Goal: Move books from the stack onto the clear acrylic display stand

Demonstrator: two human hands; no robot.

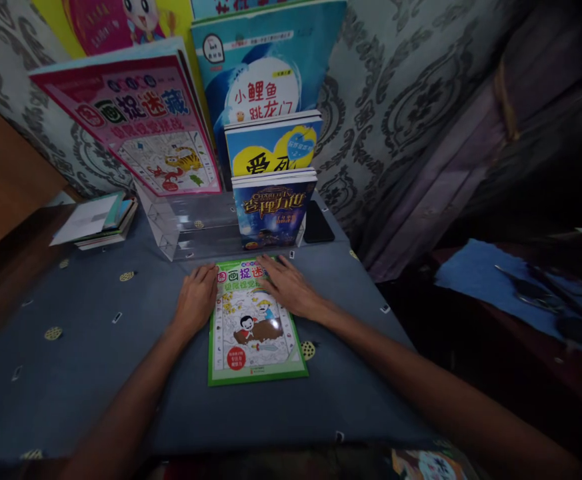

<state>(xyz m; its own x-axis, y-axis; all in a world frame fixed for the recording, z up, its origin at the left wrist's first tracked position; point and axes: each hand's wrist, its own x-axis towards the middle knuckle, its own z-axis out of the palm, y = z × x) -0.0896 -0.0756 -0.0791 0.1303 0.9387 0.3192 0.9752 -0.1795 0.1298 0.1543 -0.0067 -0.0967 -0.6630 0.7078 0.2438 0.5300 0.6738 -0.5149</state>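
Observation:
A green-bordered children's picture book (251, 333) with a cartoon cover lies face up on the cloth-covered table. My left hand (198, 293) rests along its upper left edge, fingers close together and slightly bent, touching the side. Across the upper right corner lies my right hand (291, 287), palm down with fingers stretched out, hiding part of the title. Just beyond the book stands a clear display rack (195, 243). A dark blue book (275, 213) is upright at its front right, and a pink picture book (135, 120) leans at the left.
Behind the dark blue book stand a yellow-and-blue book (271, 143) and a teal book (265, 57). A pile of books (98, 220) lies at the left back. A black phone-like slab (318, 225) is right of the rack. Blue cloth (491, 280) lies beyond the table's right edge.

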